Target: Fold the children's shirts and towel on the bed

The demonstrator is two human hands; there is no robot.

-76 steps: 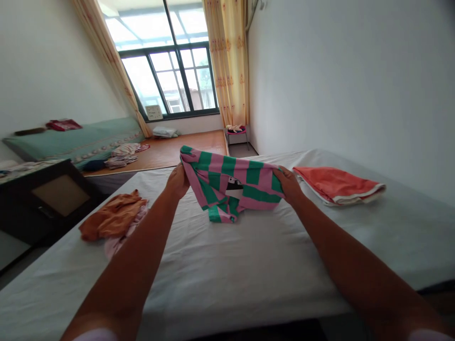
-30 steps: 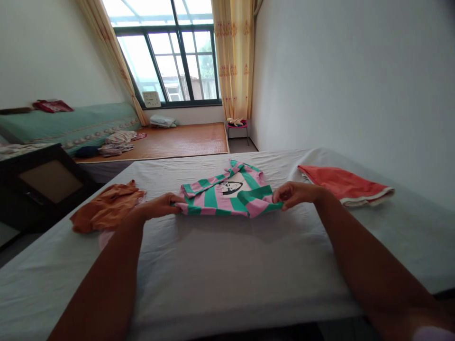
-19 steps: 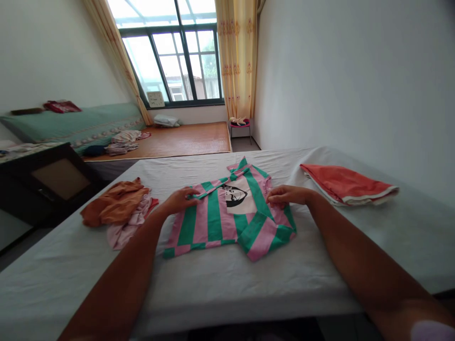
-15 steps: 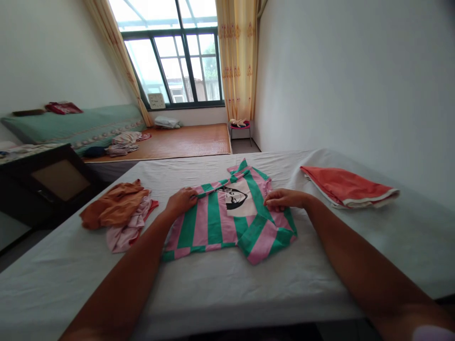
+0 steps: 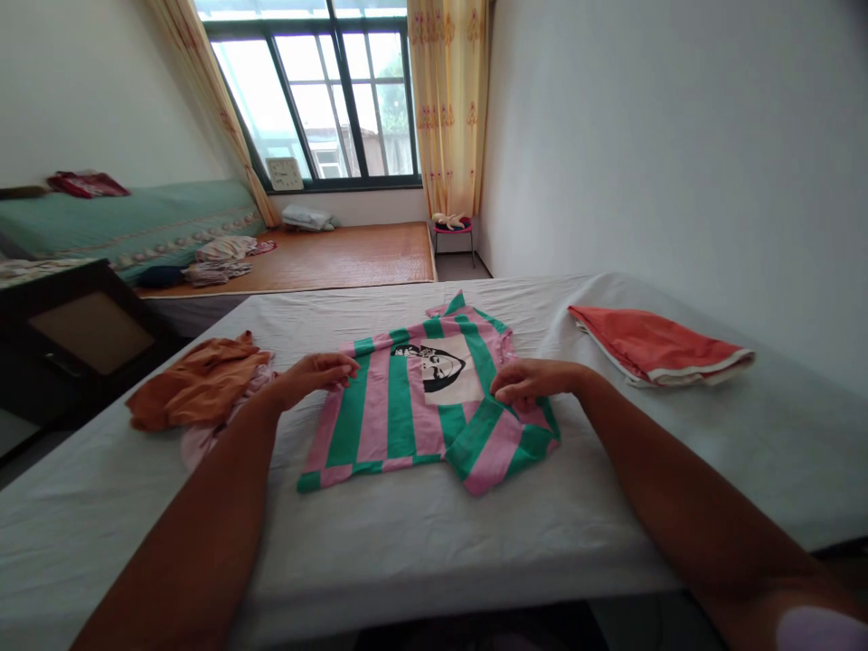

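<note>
A pink-and-green striped shirt [image 5: 407, 407] with a printed face on a white patch lies spread on the white bed sheet [image 5: 434, 524]. Its right part is folded over into a crumpled flap near the front. My left hand [image 5: 316, 372] rests at the shirt's left edge, fingers curled together on the cloth. My right hand [image 5: 533, 380] sits on the shirt's right side, fingers bent and pinched at the fabric.
A crumpled orange garment [image 5: 196, 389] over a pink one lies at the bed's left. A folded red-orange cloth with white trim [image 5: 655, 348] lies at the right by the wall. A dark cabinet [image 5: 74, 334] stands left; a second bed with clothes lies beyond.
The shirt was held up in the air, then lowered and laid out flat on the sheet. Both hands have slid to its sides; in the last half second they barely moved.
</note>
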